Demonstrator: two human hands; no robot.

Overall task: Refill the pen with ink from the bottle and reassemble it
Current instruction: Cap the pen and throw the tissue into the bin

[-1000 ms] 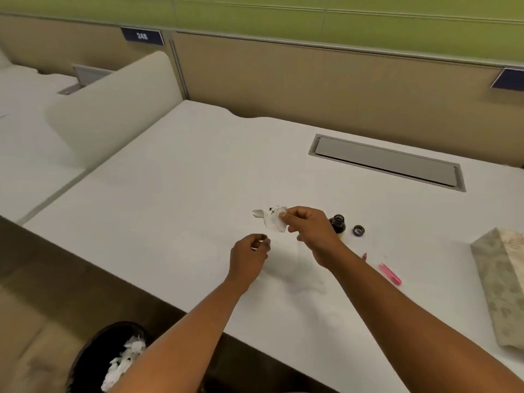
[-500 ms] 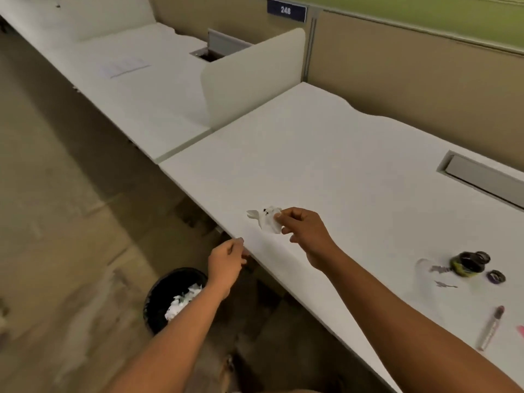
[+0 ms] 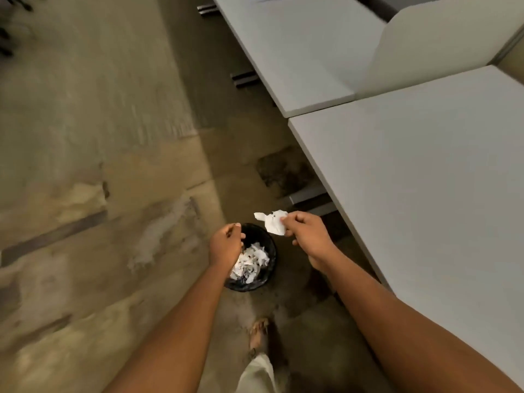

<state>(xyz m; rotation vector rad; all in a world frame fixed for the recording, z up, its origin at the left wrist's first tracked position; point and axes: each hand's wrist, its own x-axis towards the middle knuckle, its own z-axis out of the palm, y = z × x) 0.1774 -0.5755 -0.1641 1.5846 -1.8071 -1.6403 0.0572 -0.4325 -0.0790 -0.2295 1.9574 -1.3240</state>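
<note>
- Though the left hand [image 3: 226, 245] is curled closed above the bin [image 3: 268, 245], anything inside it is hidden.
- Right hand [image 3: 307, 232] pinches an ink-spotted tissue [image 3: 272, 221] beside the desk [image 3: 425, 177].
- Pen and bottle are out of view.

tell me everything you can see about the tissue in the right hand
The tissue is a small, crumpled white piece that looks like thin paper, with a few dark specks near its top edge. The right hand pinches its right side between the fingertips, a twisted corner poking out left. It hangs in the air just up-right of the black bin.
</note>
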